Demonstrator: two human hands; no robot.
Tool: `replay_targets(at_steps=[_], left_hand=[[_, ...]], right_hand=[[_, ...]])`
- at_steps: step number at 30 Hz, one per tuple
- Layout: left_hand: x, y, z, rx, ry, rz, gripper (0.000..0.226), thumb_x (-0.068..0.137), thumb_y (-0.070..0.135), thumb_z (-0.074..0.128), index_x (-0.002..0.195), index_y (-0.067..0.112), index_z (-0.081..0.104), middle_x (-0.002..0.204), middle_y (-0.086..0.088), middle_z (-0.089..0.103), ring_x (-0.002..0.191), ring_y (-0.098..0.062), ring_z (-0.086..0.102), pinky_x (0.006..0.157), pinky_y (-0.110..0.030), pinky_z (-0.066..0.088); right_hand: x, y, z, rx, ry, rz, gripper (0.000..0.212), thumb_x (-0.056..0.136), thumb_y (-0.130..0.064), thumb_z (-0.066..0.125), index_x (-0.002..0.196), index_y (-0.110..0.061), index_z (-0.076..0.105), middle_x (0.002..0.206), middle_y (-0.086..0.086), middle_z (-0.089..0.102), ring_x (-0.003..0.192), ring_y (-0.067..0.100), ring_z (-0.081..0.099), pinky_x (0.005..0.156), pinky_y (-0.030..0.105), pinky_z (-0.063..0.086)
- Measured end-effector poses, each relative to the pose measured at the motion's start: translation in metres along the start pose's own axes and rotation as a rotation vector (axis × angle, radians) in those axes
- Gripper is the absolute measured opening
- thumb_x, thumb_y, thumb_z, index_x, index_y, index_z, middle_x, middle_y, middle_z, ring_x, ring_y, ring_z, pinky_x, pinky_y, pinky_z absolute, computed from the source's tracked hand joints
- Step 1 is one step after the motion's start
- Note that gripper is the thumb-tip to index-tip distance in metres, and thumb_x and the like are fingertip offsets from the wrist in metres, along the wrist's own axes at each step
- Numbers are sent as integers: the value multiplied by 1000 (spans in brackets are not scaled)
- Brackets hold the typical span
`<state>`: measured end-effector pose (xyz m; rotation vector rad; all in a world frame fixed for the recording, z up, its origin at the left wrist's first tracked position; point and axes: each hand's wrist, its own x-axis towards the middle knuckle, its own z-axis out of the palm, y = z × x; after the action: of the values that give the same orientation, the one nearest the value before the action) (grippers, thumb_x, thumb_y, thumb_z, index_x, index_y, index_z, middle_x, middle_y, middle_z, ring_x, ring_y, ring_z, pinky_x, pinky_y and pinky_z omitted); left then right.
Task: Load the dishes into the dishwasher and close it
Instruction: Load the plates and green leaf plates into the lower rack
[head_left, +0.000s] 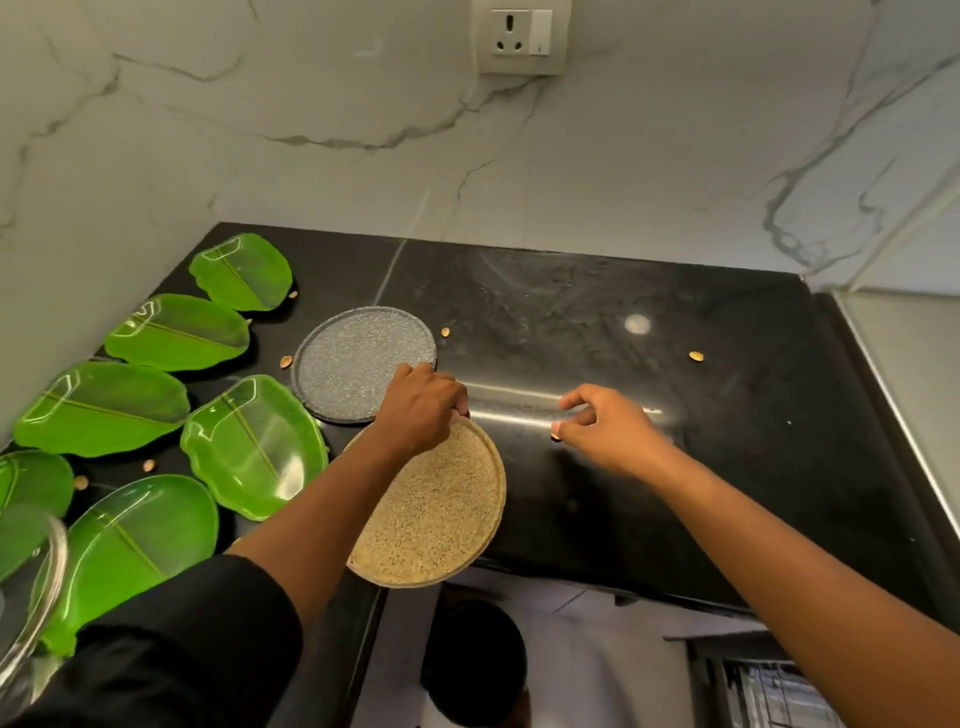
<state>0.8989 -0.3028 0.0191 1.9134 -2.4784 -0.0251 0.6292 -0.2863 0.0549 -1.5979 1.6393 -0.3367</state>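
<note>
The left hand (421, 402) grips the far rim of a round tan speckled plate (436, 512), which tilts over the front edge of the black surface (649, 467). Just behind it a grey speckled plate (358, 358) lies flat. The right hand (605, 431) hovers above the surface, thumb and fingers pinching a small brown bit; whether it is a seed cannot be told. Green leaf-shaped plates (254, 447) fill the left side, with small tan scraps (696, 356) scattered about. A clear glass lid (31, 597) shows at the lower left, a wall socket (522, 36) on the marble wall.
</note>
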Motion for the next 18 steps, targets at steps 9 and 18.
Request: replay_targets(at_steps=[9,18], left_hand=[[20,9,-19,-104,-271,225,20,86,44,72,103,36,66,104,15,64,95,-8,59,82,-30,50],[1,6,-12,-216,-373,348,22,81,37,84,100,36,74,103,15,60,92,-1,54,73,-15,40]], right_hand=[[-21,14,-15,17,59,6,17,89,-42,74,101,-34,66,93,-11,69,86,10,66,67,27,45],[-68,14,47,48,-172,118,22,96,-41,68,88,-20,68,73,2,77,60,14,75,59,36,66]])
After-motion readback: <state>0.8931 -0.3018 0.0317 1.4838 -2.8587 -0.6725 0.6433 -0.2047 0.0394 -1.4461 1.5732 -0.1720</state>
